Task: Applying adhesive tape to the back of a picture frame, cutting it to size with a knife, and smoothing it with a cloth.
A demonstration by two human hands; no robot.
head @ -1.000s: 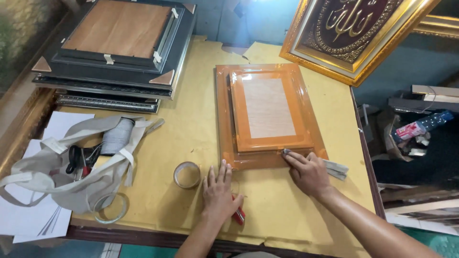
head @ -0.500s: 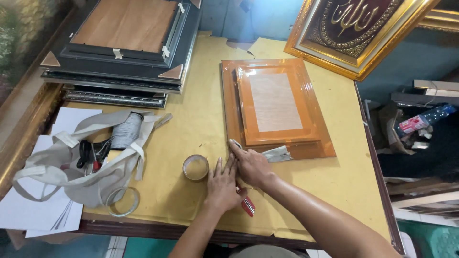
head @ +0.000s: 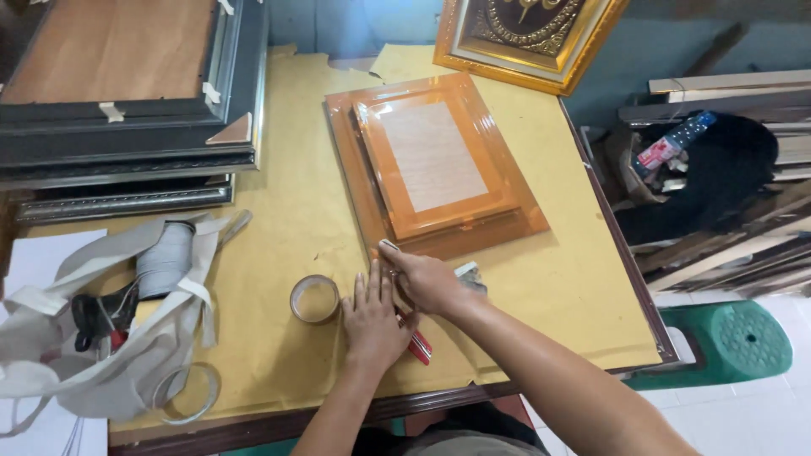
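Observation:
A picture frame wrapped in glossy orange film (head: 435, 160) lies on the yellow paper-covered table (head: 287, 211). My right hand (head: 427, 279) rests at the frame's near left corner, fingers curled on a small grey object (head: 470, 274) that is mostly hidden behind it. My left hand (head: 372, 325) lies flat on the paper just in front, fingers stretched out, holding nothing. A red-handled tool (head: 420, 346) pokes out from under it. A roll of clear tape (head: 314, 298) stands just left of my left hand.
A stack of dark frames (head: 127, 127) fills the far left. A gold ornate frame (head: 532, 34) leans at the back. A white cloth bag (head: 110, 329) with tools and a clear tape ring (head: 186, 393) lies near left. Wood mouldings (head: 726, 84) and a green stool (head: 735, 342) stand right of the table.
My right hand has slid left along the orange frame's near edge, from its right corner to its left corner. My left hand has stayed flat beside the tape roll.

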